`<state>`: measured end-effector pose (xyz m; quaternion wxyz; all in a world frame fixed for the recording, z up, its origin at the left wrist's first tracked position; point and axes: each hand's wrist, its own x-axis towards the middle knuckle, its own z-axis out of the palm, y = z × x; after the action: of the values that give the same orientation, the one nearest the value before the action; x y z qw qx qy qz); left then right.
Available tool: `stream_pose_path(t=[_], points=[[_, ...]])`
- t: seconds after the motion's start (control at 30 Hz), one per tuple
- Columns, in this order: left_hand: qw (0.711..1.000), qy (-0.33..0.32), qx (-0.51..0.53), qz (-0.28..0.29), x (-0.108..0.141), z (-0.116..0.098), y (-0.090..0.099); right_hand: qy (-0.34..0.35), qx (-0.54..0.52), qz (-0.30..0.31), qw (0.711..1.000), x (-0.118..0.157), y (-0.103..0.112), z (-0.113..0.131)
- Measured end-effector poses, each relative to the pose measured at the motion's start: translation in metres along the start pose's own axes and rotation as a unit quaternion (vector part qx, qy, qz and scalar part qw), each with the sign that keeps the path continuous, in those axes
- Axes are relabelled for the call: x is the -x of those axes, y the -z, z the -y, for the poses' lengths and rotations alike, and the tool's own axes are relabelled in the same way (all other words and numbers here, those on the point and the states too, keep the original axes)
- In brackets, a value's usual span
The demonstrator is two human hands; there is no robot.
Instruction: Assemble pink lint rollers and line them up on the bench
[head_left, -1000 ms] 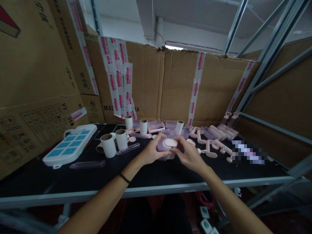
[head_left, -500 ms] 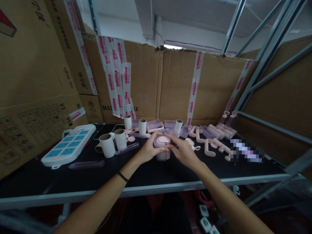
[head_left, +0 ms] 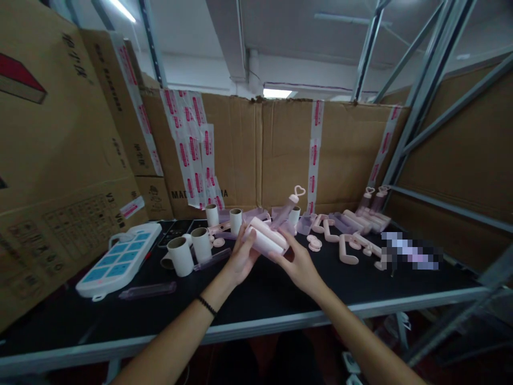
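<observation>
We have lifted the pink lint roller (head_left: 266, 239) off the worktop (head_left: 256, 291), tilted, heart handle up. Left hand (head_left: 241, 259) and right hand (head_left: 294, 260) fingers pinch its cover; seating looks finished.

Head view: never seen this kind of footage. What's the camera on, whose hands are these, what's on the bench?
The camera sits on a person's head, looking forward and down at their own bare hands; no robot. The left hand and right hand together hold a pink lint roller tilted above a black table, its heart-shaped handle pointing up. On the table lie cardboard tubes, loose pink handles, clear covers and a white power strip. Taped cardboard walls the back.
</observation>
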<state>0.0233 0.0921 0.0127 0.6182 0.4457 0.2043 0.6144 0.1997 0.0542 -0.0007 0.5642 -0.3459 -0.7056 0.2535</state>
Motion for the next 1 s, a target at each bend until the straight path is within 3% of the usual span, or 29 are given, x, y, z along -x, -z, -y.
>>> stream_pose_path(t=[0.1,0.23,0.3,0.37,0.6,0.7,0.77,0.83,0.9,0.93,1.0], points=[[0.982,-0.062,-0.178,0.014,-0.002,-0.002,0.006,0.004,0.052,0.033,0.998,-0.004,0.016,-0.010],[0.901,-0.145,-0.398,0.098,-0.006,-0.006,0.011,0.021,0.107,0.099,0.989,-0.003,0.047,-0.019],[0.862,-0.160,-0.464,0.124,-0.008,-0.005,0.012,0.034,0.122,0.123,0.984,-0.001,0.057,-0.022],[0.843,-0.165,-0.496,0.127,-0.009,-0.002,0.013,0.041,0.127,0.138,0.981,0.001,0.063,-0.023],[0.857,-0.145,-0.478,0.126,-0.006,0.006,0.015,0.037,0.128,0.143,0.981,0.006,0.063,-0.013],[0.878,-0.123,-0.446,0.123,-0.005,0.005,0.012,0.024,0.132,0.164,0.977,0.004,0.074,-0.013],[0.898,-0.102,-0.415,0.105,-0.006,0.004,0.010,0.014,0.141,0.124,0.982,-0.004,0.096,-0.020],[0.913,-0.096,-0.390,0.069,-0.008,0.002,0.008,-0.010,0.196,0.022,0.980,-0.019,0.129,-0.034],[0.918,-0.104,-0.381,0.035,-0.010,0.000,0.008,-0.054,0.351,-0.063,0.933,-0.037,0.167,-0.051],[0.918,-0.109,-0.381,0.024,-0.011,0.000,0.008,-0.086,0.439,-0.065,0.892,-0.045,0.185,-0.060],[0.917,-0.113,-0.382,0.018,-0.012,-0.001,0.009,-0.113,0.484,-0.058,0.866,-0.057,0.212,-0.074]])
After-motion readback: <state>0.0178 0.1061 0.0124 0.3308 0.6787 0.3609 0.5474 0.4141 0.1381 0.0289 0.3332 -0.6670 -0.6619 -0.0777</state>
